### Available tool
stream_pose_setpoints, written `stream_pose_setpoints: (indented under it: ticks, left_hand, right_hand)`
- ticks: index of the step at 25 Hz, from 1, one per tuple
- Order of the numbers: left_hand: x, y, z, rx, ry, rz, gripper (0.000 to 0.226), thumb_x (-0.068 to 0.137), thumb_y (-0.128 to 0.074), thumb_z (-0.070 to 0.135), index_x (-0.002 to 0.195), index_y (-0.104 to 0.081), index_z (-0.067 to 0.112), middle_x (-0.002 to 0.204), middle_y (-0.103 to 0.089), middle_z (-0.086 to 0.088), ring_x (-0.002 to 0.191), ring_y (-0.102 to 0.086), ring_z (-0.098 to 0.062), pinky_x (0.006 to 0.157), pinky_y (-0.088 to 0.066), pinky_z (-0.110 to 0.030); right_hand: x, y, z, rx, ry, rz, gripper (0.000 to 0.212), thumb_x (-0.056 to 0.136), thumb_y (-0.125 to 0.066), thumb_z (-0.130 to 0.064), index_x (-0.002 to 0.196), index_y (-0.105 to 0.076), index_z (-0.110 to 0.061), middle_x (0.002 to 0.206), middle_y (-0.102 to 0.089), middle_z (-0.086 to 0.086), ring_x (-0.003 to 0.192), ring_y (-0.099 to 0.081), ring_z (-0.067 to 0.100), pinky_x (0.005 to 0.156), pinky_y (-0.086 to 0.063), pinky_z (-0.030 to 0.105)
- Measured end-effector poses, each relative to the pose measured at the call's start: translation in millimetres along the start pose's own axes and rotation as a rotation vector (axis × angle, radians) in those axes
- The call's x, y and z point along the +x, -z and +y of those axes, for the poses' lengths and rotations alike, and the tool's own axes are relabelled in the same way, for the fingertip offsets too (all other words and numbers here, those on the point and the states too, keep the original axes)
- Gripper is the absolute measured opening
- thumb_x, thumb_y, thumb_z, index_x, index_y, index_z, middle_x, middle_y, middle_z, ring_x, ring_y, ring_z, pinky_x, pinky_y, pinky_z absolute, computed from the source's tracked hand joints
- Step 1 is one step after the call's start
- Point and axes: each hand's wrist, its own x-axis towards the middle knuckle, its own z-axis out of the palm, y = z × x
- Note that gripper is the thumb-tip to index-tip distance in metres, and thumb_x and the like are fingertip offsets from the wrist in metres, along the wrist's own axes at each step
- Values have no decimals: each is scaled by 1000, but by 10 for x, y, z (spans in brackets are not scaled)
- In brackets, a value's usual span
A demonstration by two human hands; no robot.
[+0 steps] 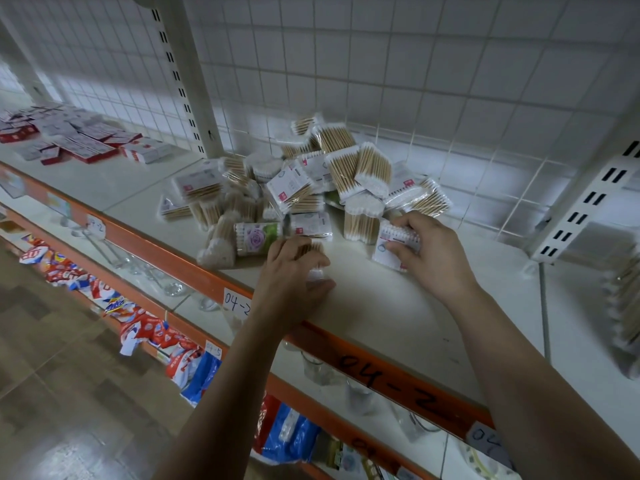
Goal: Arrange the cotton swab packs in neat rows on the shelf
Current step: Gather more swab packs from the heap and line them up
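Note:
A loose heap of cotton swab packs [322, 181] lies on the white shelf [381, 306], near the wire grid back. My left hand [294, 271] grips one pack [313, 252] of wooden-stick swabs at the heap's front edge; most of that pack is hidden by my fingers. My right hand [429, 251] holds a white-labelled swab pack [394, 247] upright on the shelf, just right of the heap. A round pack with a purple flower label [256, 237] lies on its side beside my left hand.
Red and white boxes [79, 140] lie on the shelf section to the far left. Two white slotted uprights [187, 74] [585, 206] flank this section. The shelf's orange front rail [391, 368] carries handwritten labels. More swab packs [623, 299] sit at the far right. Lower shelves hold packaged goods.

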Motion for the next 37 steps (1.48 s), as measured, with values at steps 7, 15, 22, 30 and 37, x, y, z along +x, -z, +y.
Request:
stream_pose_setpoints:
  ticks: [7,15,22,30,37]
  left_hand:
    - [-56,65,250,-131,-27,151,33,87,-61,16,120,-62,21,126,-49,-7,113,-42,-24,88,-38,-33]
    - [-71,9,1133,-313,-146,210,30,86,-68,22,116,-64,17,111,-66,0,100,-59,-17,81,-41,-19]
    - [-218,-285,1857,-434,-272,134,31,84,-68,28,114,-68,18,103,-59,1,89,-55,-5,82,-39,-6]
    - [-390,-507,2285,-454,-330,39,33,85,-63,38,114,-66,23,104,-59,8,88,-57,-8,76,-51,-31]
    - [-421,-582,2398,-474,-315,26,34,84,-59,42,112,-67,24,103,-58,10,88,-58,-8,74,-51,-32]
  right_hand:
    - [-55,457,-23,36,-47,7,28,77,-76,-18,100,-61,-19,97,-57,-9,88,-57,14,68,-42,11]
    - [-757,1309,70,-16,-231,39,27,68,-83,-21,88,-65,-20,86,-65,-3,83,-59,18,74,-48,36]
    - [-1456,1896,287,-209,-294,75,31,65,-84,-23,86,-61,-21,81,-59,-13,76,-55,15,65,-43,30]
    - [-1680,2337,520,-397,-281,-24,36,64,-85,-21,94,-65,-15,78,-56,-6,80,-56,21,69,-37,30]
    - [-1685,2351,627,-469,-185,-406,48,78,-73,-22,119,-53,-36,100,-54,-22,86,-46,2,83,-33,31]
